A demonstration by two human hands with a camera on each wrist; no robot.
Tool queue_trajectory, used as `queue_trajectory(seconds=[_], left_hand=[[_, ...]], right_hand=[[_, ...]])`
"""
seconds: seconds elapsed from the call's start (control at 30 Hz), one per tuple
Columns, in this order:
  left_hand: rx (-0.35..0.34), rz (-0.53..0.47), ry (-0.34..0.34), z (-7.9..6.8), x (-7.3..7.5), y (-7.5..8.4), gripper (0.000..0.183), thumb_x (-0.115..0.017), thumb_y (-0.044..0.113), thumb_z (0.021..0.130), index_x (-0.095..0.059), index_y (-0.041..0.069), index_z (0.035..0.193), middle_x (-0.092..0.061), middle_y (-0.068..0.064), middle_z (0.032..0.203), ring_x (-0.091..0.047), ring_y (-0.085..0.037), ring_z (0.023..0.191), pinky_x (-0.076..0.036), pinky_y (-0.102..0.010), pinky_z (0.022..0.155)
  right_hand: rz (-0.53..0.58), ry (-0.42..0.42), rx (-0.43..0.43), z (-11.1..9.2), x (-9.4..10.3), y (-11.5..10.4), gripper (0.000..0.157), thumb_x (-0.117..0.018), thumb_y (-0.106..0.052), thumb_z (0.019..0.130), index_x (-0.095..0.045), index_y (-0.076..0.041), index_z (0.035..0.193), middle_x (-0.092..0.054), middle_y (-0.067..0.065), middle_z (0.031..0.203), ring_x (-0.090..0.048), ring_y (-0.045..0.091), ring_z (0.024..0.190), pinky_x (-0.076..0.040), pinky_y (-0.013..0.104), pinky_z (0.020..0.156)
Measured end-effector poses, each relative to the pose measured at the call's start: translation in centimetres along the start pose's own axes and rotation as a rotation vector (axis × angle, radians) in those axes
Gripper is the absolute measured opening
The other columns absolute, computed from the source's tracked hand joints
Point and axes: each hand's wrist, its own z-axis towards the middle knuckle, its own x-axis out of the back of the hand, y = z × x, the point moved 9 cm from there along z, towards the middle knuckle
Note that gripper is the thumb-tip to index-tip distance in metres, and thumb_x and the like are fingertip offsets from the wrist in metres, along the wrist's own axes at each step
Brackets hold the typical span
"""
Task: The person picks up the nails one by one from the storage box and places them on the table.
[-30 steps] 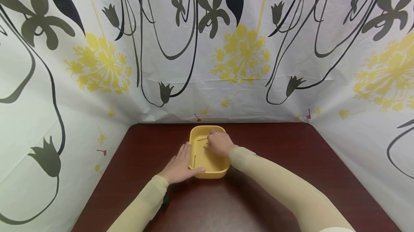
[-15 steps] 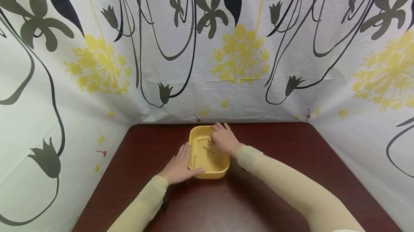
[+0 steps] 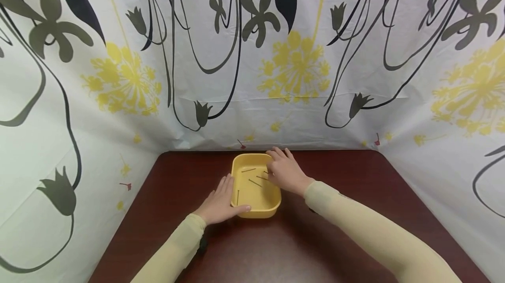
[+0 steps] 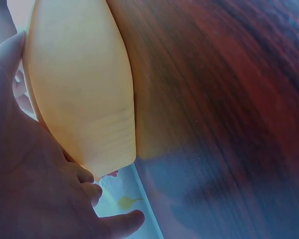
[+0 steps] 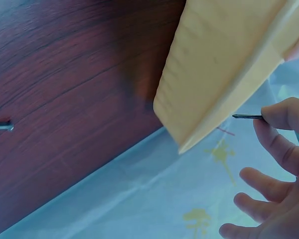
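Note:
A yellow plastic tray (image 3: 252, 206) with several thin dark nails lying in it stands on the table. My left hand (image 3: 217, 202) rests along its left side, fingers straight, thumb over the near rim; in the left wrist view this hand (image 4: 45, 164) lies against the tray's wall (image 4: 82, 89). Over the tray's right rim, my right hand (image 3: 289, 173) pinches a nail (image 5: 246, 116) between thumb and index finger, its pointed tip sticking out. The other fingers are spread loosely. One loose nail (image 3: 255, 183) lies mid-tray, another (image 3: 248, 170) near the far end, a third (image 3: 238, 197) along the left wall.
The dark red-brown table (image 3: 189, 177) ends at a white curtain with a floral print (image 3: 252, 134) behind and on both sides. In the right wrist view, the end of a thin metal piece (image 5: 1, 126) shows at the left edge.
My right hand has moved right, from inside the tray to over its right rim, uncovering more of the nails. My left hand has stayed in place against the tray.

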Motion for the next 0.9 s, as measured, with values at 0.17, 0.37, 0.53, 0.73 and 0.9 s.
queue_trajectory(seconds=[0.17,0.37,0.53,0.73,0.9], left_hand=[[-0.011,0.006,0.009,0.1,0.1,-0.1,0.120,-0.059,0.079,0.082,-0.006,0.008,0.163,-0.005,-0.011,0.168,-0.003,-0.025,0.154,-0.027,-0.061,0.112],[-0.011,0.009,0.010,0.1,-0.2,-0.2,0.122,-0.058,0.081,0.080,-0.006,0.007,0.162,-0.005,-0.011,0.169,-0.003,-0.024,0.154,-0.027,-0.061,0.112],[-0.015,0.005,0.008,0.1,-0.3,-0.2,0.122,-0.058,0.081,0.080,-0.005,0.008,0.163,-0.003,-0.010,0.169,-0.002,-0.024,0.154,-0.026,-0.061,0.113],[-0.011,0.002,0.007,0.3,-0.3,-0.3,0.122,-0.059,0.080,0.081,-0.004,0.008,0.163,-0.003,-0.010,0.169,-0.001,-0.024,0.154,-0.026,-0.061,0.113],[-0.003,-0.004,0.003,0.3,-0.3,-0.2,0.121,-0.060,0.078,0.082,-0.004,0.009,0.163,-0.002,-0.010,0.169,-0.001,-0.024,0.154,-0.025,-0.061,0.113]], right_hand=[[0.025,0.051,-0.004,-1.2,1.2,1.0,0.018,-0.072,-0.016,0.087,-0.064,-0.024,0.074,-0.050,0.017,0.146,-0.033,0.042,0.143,-0.022,0.067,0.111],[0.047,0.062,-0.032,-2.9,1.9,2.6,0.014,-0.074,-0.017,0.088,-0.066,-0.024,0.078,-0.046,0.018,0.150,-0.029,0.044,0.145,-0.020,0.067,0.112],[0.059,0.046,-0.091,-4.7,1.7,4.3,0.014,-0.076,-0.019,0.086,-0.067,-0.025,0.079,-0.045,0.019,0.150,-0.027,0.043,0.146,-0.019,0.068,0.112],[0.034,0.057,-0.146,-6.9,1.3,6.5,0.016,-0.078,-0.020,0.083,-0.066,-0.024,0.074,-0.051,0.020,0.145,-0.031,0.044,0.143,-0.022,0.070,0.109],[0.019,0.035,-0.186,-9.2,0.8,8.2,0.012,-0.078,-0.019,0.081,-0.068,-0.023,0.075,-0.052,0.021,0.143,-0.034,0.044,0.141,-0.023,0.071,0.107]])
